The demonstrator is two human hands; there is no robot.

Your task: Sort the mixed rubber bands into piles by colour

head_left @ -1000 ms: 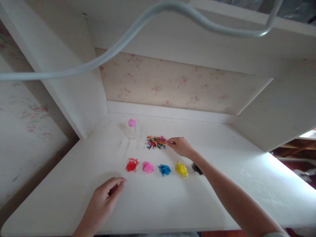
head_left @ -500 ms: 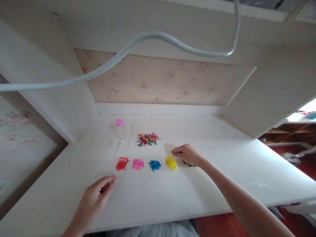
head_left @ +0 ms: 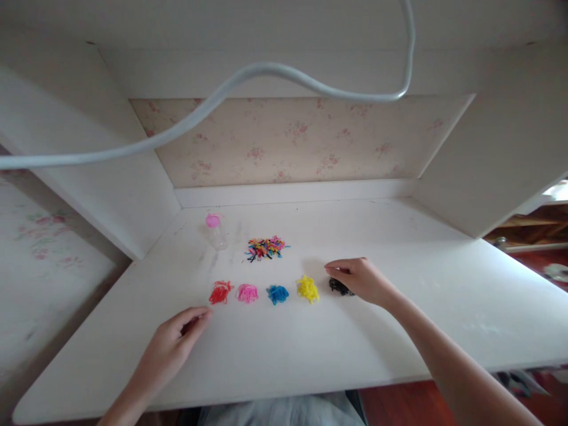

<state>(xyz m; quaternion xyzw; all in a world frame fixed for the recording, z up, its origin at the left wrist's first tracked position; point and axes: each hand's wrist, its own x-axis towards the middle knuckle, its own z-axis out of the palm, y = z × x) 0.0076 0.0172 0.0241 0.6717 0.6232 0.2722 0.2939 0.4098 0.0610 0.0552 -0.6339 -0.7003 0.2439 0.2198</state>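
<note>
My right hand (head_left: 350, 277) hovers at the pile of black rubber bands (head_left: 339, 287) and partly covers it. Its thumb and fingers are pinched together; anything between them is too small to make out. My left hand (head_left: 184, 334) rests on the table just below the pile of red rubber bands (head_left: 220, 291), its thumb and forefinger closed with nothing showing in them. Between the hands, in a row, lie piles of pink rubber bands (head_left: 247, 293), blue rubber bands (head_left: 278, 294) and yellow rubber bands (head_left: 307, 289). Behind the row lies a mixed heap of rubber bands (head_left: 266, 248).
A clear bottle with a pink cap (head_left: 213, 220) is at the back left of the white table (head_left: 275, 349). White side panels and a flowered back wall (head_left: 293, 142) enclose the table. A white cable (head_left: 275, 69) crosses the upper view.
My right hand has moved right, from the top of the yellow pile to the black pile. The left hand has stayed almost still. The camera view has shifted slightly.
</note>
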